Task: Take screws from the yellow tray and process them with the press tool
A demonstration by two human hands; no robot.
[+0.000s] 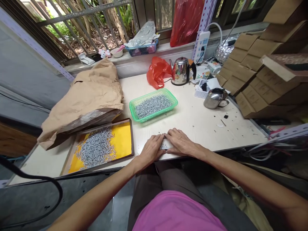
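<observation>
Close to the table's front edge, a small flat greyish piece (165, 143) lies between my hands, mostly covered by them; its exact kind cannot be made out. My left hand (152, 147) grips its left side with curled fingers. On the opposite side my right hand (180, 142) holds it, fingers bent over the far edge and thumb near the front. Beyond them is a green plastic basket (135, 119) full of small shiny metal pins. To the left, a shallow brown-rimmed tray with a yellow bottom (124, 138) carries a heap of similar pins (96, 149).
A large brown paper sack (89, 86) rests behind the tray. At the back stand a red plastic bag (158, 72) and a steel kettle (181, 71). A steel pot (215, 98) and stacked cardboard boxes (260, 86) occupy the right, with small scraps on the tabletop.
</observation>
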